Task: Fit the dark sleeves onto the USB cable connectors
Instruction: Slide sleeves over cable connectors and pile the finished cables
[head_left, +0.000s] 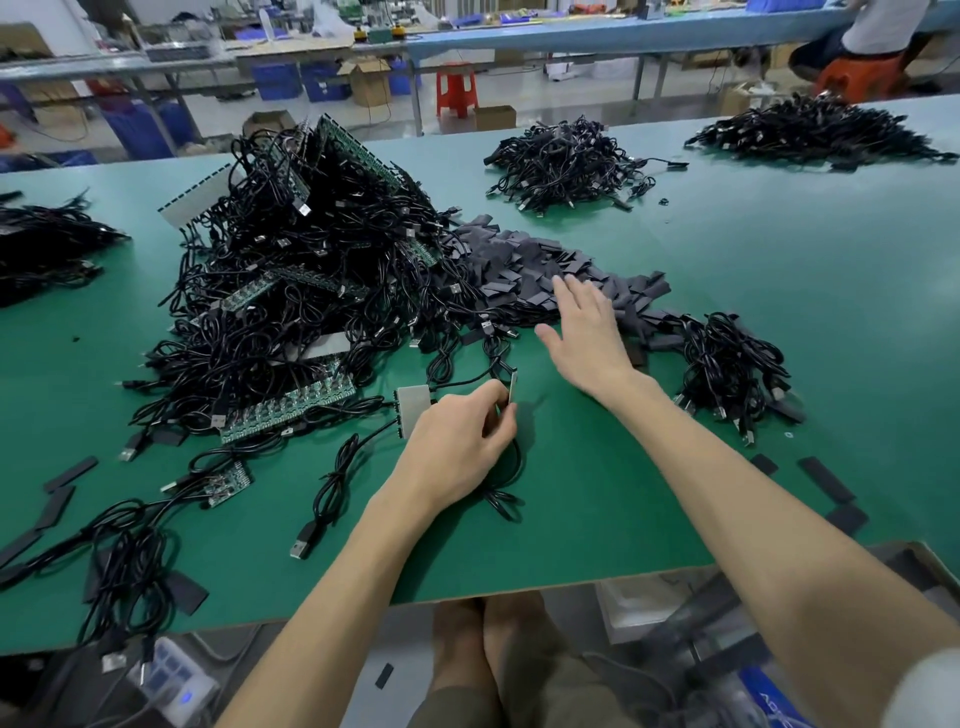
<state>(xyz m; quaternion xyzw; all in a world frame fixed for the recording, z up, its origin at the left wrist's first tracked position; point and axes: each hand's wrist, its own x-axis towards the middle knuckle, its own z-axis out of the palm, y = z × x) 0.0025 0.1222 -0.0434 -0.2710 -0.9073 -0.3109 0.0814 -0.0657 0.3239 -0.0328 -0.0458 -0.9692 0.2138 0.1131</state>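
Reaching for a sleeve, cable held ready

Right hand (587, 332), fingers apart, is hovering over the dark sleeves (524, 260) heaped mid-counter (623, 493); left hand (462, 441) is pinching a USB cable (504, 504) end upright, seemingly presenting it for sleeving.

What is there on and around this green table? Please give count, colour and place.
Table: one, green, fills the view.
Cable-and-circuit-board heap: one, black with green boards, left centre.
Sleeve pile: one, dark grey, centre.
Smaller USB cable piles: four, black; far centre, far right, near right, left edge.
Loose sleeves: several, dark, near left and right.
Stool: one, red, on the floor beyond.
Left hand: pinches a cabled board, near centre.
Right hand: fingers straight, over the sleeve pile.
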